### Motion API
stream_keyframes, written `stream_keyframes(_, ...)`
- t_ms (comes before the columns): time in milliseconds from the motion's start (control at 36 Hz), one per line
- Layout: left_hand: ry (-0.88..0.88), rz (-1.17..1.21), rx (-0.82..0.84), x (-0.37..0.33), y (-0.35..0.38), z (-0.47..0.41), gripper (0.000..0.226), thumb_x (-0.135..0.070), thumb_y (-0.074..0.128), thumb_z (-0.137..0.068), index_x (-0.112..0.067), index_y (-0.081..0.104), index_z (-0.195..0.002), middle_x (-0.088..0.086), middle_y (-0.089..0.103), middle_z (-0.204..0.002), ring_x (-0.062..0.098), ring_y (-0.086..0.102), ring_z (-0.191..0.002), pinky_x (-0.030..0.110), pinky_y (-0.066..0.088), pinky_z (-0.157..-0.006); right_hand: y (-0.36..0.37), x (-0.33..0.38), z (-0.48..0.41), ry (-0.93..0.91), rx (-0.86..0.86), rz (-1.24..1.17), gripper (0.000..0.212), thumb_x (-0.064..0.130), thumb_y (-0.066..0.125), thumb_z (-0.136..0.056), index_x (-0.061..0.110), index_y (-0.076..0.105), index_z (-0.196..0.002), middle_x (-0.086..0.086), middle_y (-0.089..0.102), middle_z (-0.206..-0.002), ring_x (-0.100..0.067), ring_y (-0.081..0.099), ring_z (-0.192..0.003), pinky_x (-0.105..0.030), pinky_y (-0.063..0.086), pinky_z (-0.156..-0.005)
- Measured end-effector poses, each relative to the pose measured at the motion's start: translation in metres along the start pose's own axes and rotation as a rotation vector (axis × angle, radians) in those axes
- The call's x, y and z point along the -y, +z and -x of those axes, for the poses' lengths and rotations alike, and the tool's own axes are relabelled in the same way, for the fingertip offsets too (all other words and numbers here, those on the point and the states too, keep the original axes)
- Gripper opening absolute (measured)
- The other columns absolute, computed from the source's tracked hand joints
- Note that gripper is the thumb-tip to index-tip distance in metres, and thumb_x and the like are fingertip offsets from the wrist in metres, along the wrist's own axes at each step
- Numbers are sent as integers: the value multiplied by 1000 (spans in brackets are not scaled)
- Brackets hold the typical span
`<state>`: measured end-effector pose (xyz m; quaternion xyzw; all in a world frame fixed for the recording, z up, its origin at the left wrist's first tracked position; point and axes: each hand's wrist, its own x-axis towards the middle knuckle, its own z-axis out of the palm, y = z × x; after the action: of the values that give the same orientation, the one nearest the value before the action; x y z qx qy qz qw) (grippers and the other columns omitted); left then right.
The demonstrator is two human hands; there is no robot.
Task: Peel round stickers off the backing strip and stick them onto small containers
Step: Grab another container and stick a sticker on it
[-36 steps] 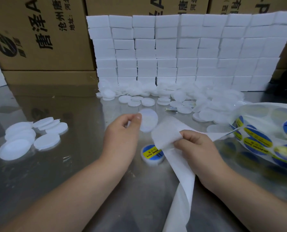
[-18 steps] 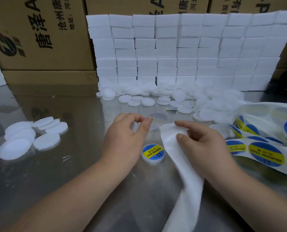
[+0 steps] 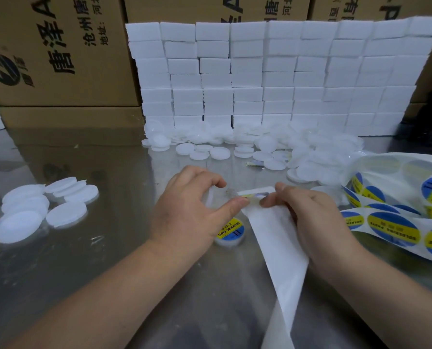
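My left hand [image 3: 192, 212] holds a small clear container [image 3: 211, 197] in its curled fingers, seen edge-on, and its thumb tip touches the lifted edge of a blue and yellow sticker [image 3: 250, 196]. My right hand [image 3: 310, 217] pinches the white backing strip [image 3: 275, 238], which is bent over at its top where the sticker edge sticks out. The strip's bare tail runs down toward me. A labelled container [image 3: 231, 231] lies on the table just under my left thumb. The sticker roll [image 3: 396, 225] lies at the right with several stickers showing.
A heap of unlabelled clear containers [image 3: 285, 149] lies at the back of the metal table [image 3: 96, 260], in front of a wall of stacked white blocks [image 3: 272, 79]. Several white round pieces [image 3: 33, 210] lie at the left. Cardboard boxes [image 3: 59, 51] stand behind.
My left hand brought the container down and in toward the strip. My right hand bent the strip's top over, and a sticker edge now shows between my thumbs.
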<state>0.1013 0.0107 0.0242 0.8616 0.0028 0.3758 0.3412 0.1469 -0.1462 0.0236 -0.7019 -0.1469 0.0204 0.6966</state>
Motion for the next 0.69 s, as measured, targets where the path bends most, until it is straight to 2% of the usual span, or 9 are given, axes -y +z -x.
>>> stream_keyframes(111, 48, -35, -5, -3, -1, 0, 32, -50, 70, -55, -32, 53, -75, -15, 50, -86, 6, 46, -87, 8, 32, -72, 0, -1, 2, -16, 8, -22, 29, 30, 63, -78, 3, 66, -70, -14, 57, -68, -23, 51, -66, -35, 37, -65)
stream_keyframes(194, 47, -65, 8, -3, -2, -1, 34, -53, 68, -52, -37, 45, -71, -17, 47, -84, 0, 39, -84, 3, 29, -69, 1, 0, 1, -16, 13, 8, 20, 20, 61, -79, 10, 68, -64, -8, 60, -63, -17, 53, -61, -29, 41, -60)
stream_keyframes(306, 8, -157, 51, 0, 1, -4, 38, -56, 63, -52, -38, 36, -71, -20, 40, -82, -2, 29, -80, 1, 26, -68, 2, 0, 2, -33, -15, 60, 30, 16, 61, -81, 28, 71, -56, 5, 61, -53, -10, 52, -55, -24, 41, -56)
stream_keyframes(389, -1, -216, 58, 5, 5, -5, 38, -40, 70, -64, -30, 38, -82, -17, 36, -85, 3, 33, -86, 16, 25, -65, 3, 0, 1, -48, -41, 66, 30, 17, 62, -81, 29, 71, -56, 5, 63, -54, -12, 54, -58, -28, 43, -60)
stream_keyframes(444, -26, -209, 30, 9, 6, -6, 32, -21, 67, -74, -27, 38, -87, -13, 38, -92, 10, 41, -91, 18, 22, -64, 2, 1, 1, -52, -61, 41, 27, 18, 61, -82, 26, 72, -59, 2, 65, -58, -14, 55, -60, -30, 45, -61)
stream_keyframes(528, -245, 40, -20, 10, 4, -11, 23, -14, 53, -83, -31, 40, -92, -12, 46, -89, -1, 49, -73, 20, 33, -58, 0, 1, 1, -49, -60, 7, 22, 19, 60, -82, 22, 73, -65, -4, 66, -64, -17, 57, -63, -33, 47, -63)
stream_keyframes(583, -353, 320, -54, 5, 3, -13, 18, -16, 45, -90, -34, 43, -91, -12, 56, -95, -10, 51, -64, 11, 40, -56, 2, 1, 2, -34, -17, 0, 28, 16, 60, -84, 25, 72, -60, 1, 65, -59, -11, 57, -57, -25, 47, -57)
stream_keyframes(639, -373, 529, -78, 1, 3, -14, 17, -18, 41, -95, -34, 47, -90, -14, 61, -104, -4, 59, -88, 18, 45, -81, 5, 0, 4, 0, 38, -3, 31, 14, 60, -84, 26, 72, -58, 4, 65, -55, -7, 56, -50, -18, 45, -49)
stream_keyframes(694, -361, 622, -78, -1, 3, -13, 21, -20, 37, -98, -32, 52, -91, -15, 62, -101, 5, 63, -95, 25, 46, -82, 6, 1, 6, 21, 115, -2, 26, 12, 60, -84, 22, 72, -63, 2, 66, -56, -7, 57, -48, -16, 44, -46)
